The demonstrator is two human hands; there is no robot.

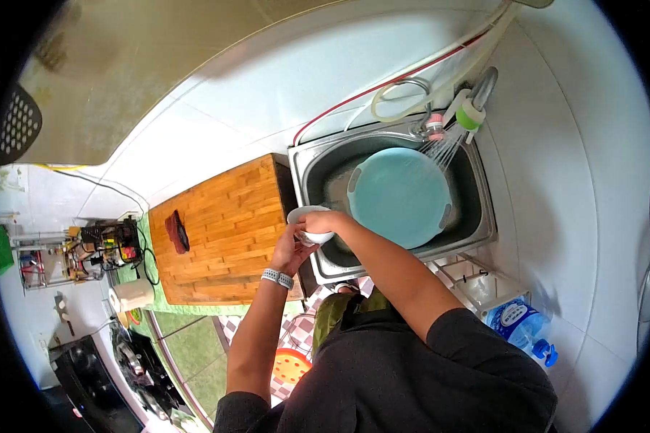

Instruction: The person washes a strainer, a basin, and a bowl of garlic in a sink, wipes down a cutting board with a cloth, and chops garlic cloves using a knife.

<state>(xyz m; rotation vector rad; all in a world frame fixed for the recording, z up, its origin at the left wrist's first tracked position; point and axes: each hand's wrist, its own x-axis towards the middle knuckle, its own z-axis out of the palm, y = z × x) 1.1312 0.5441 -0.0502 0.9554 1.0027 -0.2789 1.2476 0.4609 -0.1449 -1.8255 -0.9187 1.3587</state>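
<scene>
A small white bowl (318,237) is held between my two hands, beside the near left corner of the sink. My left hand (289,252) is closed round its lower left side. My right hand (323,221) lies across the bowl, its fingers curled in over the inside and against it; the fingertips are partly hidden. To the right, a large light-blue basin (397,198) with side handles sits in the steel sink (318,148). Water sprays into that basin from a faucet (472,113) with a green ring.
A thick wooden cutting board (231,224) lies left of the sink, bearing a dark red cloth (176,232). A blue-labelled water bottle (516,325) stands at lower right. An orange stool (291,366) is below. A range hood (123,79) overhangs the upper left.
</scene>
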